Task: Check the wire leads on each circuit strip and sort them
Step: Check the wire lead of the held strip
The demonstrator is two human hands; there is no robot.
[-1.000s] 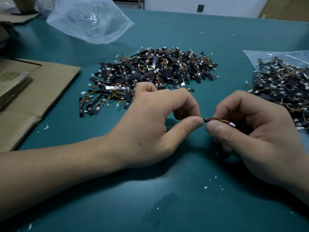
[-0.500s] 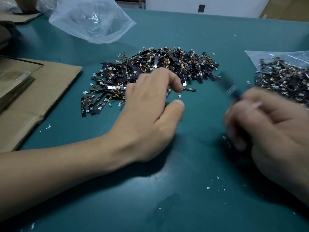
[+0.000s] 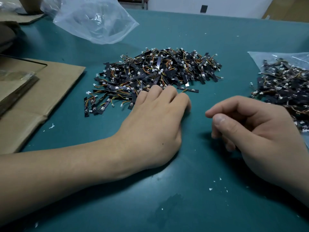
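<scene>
A big pile of circuit strips (image 3: 158,71) lies in the middle of the green tabletop (image 3: 184,203), a bit toward the far edge. The strips are thin and black, with little orange and yellow wires and white plugs.

The left hand (image 3: 155,118) lies palm down just in front of the pile. Its fingers are stretched out and loose, and the tips reach the near edge of the pile. It may be touching a strip there, but the fingers hide that spot. One strip (image 3: 190,89) lies alone just past the fingers.

The right hand (image 3: 254,131) is near the right edge of the tabletop. Its fingers are softly curled and it holds nothing.

A smaller pile of strips (image 3: 284,87) sits on a flat plastic bag (image 3: 260,56) at the right edge, just behind that hand. A clear bag (image 3: 93,19) lies crumpled near the far left corner. Brown cardboard (image 3: 41,101) covers the left edge.
</scene>
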